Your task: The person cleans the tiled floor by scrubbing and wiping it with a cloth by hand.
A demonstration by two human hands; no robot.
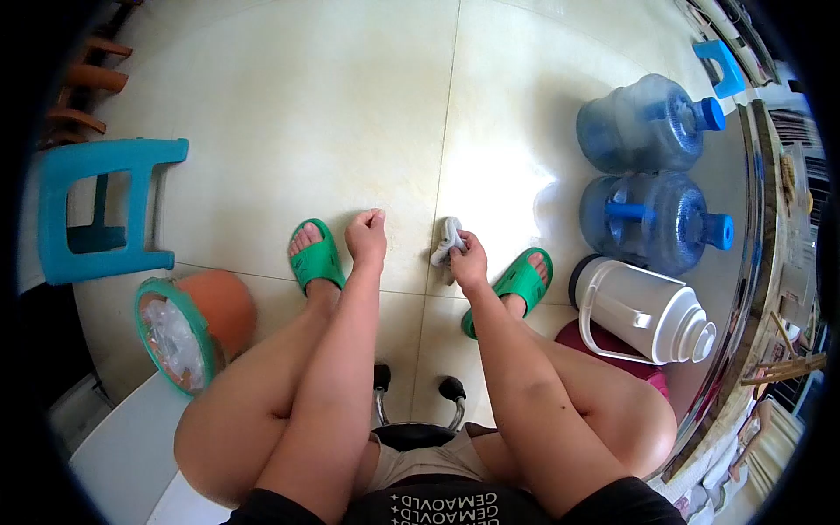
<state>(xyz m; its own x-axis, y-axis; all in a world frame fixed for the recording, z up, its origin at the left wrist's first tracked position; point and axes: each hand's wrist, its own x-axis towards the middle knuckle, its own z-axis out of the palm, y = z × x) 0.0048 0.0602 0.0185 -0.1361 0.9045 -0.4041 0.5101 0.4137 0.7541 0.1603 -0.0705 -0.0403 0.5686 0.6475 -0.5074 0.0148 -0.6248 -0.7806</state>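
Observation:
My right hand (469,261) pinches a small crumpled grey cloth (448,243) over the tiled floor, near the green slipper (522,284) on my right foot. My left hand (366,238) is closed, fingertips pressed together, beside the green slipper (316,259) on my left foot. Whether anything small sits between the left fingers cannot be made out. The two hands are apart, with pale floor between them.
A teal stool (92,157) and an orange bin (219,311) with a plastic bag stand at the left. At the right lie two large water bottles (634,127), (647,219) and a white thermos (626,306). Chair wheels (452,388) are below my hands.

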